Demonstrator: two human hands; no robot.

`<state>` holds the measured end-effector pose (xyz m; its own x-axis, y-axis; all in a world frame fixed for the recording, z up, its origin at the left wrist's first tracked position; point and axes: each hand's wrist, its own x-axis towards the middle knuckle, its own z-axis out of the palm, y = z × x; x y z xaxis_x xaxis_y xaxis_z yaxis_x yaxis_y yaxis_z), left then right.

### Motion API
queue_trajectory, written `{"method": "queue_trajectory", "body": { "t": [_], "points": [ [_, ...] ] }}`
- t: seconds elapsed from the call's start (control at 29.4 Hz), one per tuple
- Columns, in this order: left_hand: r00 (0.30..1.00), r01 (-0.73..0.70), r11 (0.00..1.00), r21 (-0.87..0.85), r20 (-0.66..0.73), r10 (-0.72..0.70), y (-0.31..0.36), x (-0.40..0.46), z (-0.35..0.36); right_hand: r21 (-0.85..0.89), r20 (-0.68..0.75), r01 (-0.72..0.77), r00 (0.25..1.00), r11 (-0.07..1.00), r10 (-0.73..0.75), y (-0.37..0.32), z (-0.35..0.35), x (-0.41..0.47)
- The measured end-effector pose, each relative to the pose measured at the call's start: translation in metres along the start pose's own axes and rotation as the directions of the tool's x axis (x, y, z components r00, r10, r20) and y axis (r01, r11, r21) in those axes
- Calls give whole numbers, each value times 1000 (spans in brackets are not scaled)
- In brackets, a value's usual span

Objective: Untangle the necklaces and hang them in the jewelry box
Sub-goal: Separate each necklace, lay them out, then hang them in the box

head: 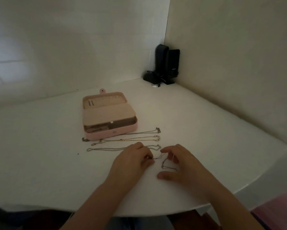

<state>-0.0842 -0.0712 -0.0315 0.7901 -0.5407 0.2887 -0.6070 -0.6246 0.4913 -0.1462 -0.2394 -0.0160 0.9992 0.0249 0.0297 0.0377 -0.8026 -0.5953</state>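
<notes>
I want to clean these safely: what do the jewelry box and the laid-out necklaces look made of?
Jewelry box: looks like matte pink faux leather or plastic, with a snap tab on its lid; its beige lining looks fabric-like. Necklaces: thin metal-looking chains, some goldish, some greyer; the dim light leaves the metal unclear. The chain between the left hand and right hand looks similar.

On a white table [56, 155], both hands work a tangled chain [162, 161], the left hand [132, 159] pinching it and the right hand [177, 161] curled over it, near three straightened necklaces [122, 139] beside an open pink jewelry box [108, 113].
</notes>
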Motion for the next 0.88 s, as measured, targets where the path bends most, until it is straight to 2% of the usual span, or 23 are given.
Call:
{"method": "queue_trajectory", "body": {
  "t": [0.14,0.24,0.27,0.34,0.41,0.51,0.58,0.75,0.82,0.88],
  "points": [
    [999,-35,999,-17,10,35,2,-2,-3,-23,-19,17,1000,1000,-18,0,4,4],
    [993,110,948,-297,3,-114,6,-3,-15,-70,-23,104,994,992,-106,-7,9,11],
    [987,154,896,-417,18,-162,6,-4,-19,-13,-22,113,993,993,-114,-12,9,12],
    [964,236,746,-623,55,-260,7,-7,-29,248,13,58,998,967,-63,-23,4,12],
    [923,309,558,-770,100,-372,6,-12,-37,524,121,-56,993,850,-9,-29,-5,11],
    [849,339,218,-915,198,-490,3,-16,-47,709,271,-183,962,681,-23,-32,-12,13],
    [818,314,32,-949,253,-517,0,-18,-51,773,335,-265,942,576,-17,-33,-13,15],
    [759,242,-207,-948,318,-569,-9,-22,-55,813,425,-378,905,442,-9,-27,-16,19],
    [738,200,-241,-950,308,-600,-16,-23,-57,817,433,-392,901,423,-1,-22,-17,20],
    [727,167,-229,-959,277,-628,-22,-25,-59,805,445,-405,896,433,11,-19,-17,20]
  ]
}}
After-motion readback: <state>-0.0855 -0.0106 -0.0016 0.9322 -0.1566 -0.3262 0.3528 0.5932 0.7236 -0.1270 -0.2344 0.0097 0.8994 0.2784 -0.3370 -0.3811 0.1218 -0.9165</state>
